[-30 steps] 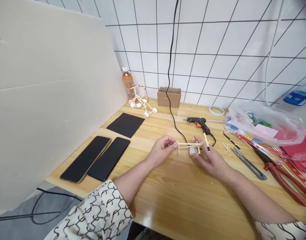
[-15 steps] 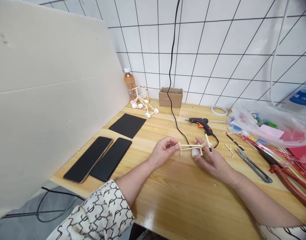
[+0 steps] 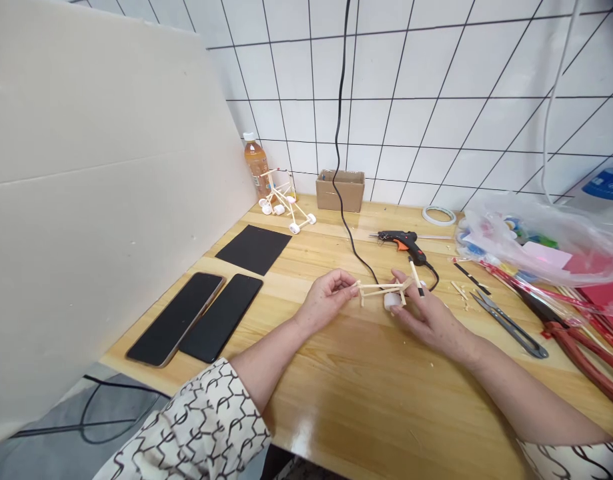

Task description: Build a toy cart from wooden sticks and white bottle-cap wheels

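Observation:
Between both hands is a small frame of pale wooden sticks (image 3: 381, 289), held low over the wooden table (image 3: 356, 400). My left hand (image 3: 329, 297) pinches its left end between thumb and fingers. At the other end, my right hand (image 3: 429, 317) grips the frame, with a white wheel (image 3: 392, 301) by the thumb and fingertips. A short stick with a black band (image 3: 417, 279) stands up at an angle by the right fingers. Part of the frame's right end is hidden by that hand.
Behind the hands lie a black glue gun (image 3: 400, 240) and its cord. Snips (image 3: 511, 325) and red-handled pliers (image 3: 581, 357) are at right, near a plastic bag (image 3: 516, 240). Two phones (image 3: 176, 319), black sheet (image 3: 255, 249), wheeled stick model (image 3: 285, 203), bottle (image 3: 257, 163) and cardboard box (image 3: 340, 191) stand left and back.
The camera view has shifted slightly. Both hands keep their hold on the stick frame, in nearly the same place.

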The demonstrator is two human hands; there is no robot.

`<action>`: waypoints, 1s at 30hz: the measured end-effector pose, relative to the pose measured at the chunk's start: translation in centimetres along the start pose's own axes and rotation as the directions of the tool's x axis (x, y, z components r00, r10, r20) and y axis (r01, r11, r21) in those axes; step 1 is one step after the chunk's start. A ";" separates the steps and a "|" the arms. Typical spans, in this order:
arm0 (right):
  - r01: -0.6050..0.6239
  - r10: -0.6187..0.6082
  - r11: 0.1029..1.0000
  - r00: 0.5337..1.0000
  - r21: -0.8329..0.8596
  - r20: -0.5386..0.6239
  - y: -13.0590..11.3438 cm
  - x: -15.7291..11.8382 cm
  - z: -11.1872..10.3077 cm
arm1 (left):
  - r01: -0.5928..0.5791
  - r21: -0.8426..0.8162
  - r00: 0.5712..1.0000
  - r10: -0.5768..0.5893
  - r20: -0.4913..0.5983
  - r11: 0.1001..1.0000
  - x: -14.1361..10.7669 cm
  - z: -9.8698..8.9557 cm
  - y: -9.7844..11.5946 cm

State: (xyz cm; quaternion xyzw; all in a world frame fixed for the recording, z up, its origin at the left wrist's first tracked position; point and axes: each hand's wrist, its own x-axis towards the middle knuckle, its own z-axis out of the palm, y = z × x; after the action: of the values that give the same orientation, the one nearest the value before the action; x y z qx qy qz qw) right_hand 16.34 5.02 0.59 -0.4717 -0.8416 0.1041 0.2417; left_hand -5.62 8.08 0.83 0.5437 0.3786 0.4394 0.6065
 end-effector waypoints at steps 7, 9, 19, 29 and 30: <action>0.002 -0.002 1.000 1.000 -0.010 -0.004 0.1 0.0 0.0 | 0.007 0.000 1.000 -0.007 0.011 1.000 0.1 -0.1 -0.1; -0.001 0.001 1.000 1.000 -0.003 0.007 0.1 0.0 -0.1 | 0.009 -0.002 1.000 -0.009 0.013 1.000 0.1 -0.1 -0.1; -0.023 0.023 0.997 1.000 0.077 -0.001 0.3 -0.3 0.1 | 0.011 0.007 1.000 -0.011 0.024 1.000 0.1 -0.3 -0.1; -0.015 0.014 0.999 1.000 0.052 0.014 -0.1 -0.1 -0.2 | 0.016 0.009 1.000 -0.016 0.026 1.000 0.1 -0.2 0.0; -0.013 0.012 0.999 1.000 0.050 0.018 -0.1 -0.1 -0.2 | 0.015 0.010 0.999 -0.016 0.030 1.000 0.1 -0.2 0.0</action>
State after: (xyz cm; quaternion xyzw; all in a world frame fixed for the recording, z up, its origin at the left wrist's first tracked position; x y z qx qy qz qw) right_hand 16.38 4.89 0.78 -0.4699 -0.8378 0.1310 0.2451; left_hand -5.81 8.22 0.80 0.5504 0.3758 0.4245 0.6128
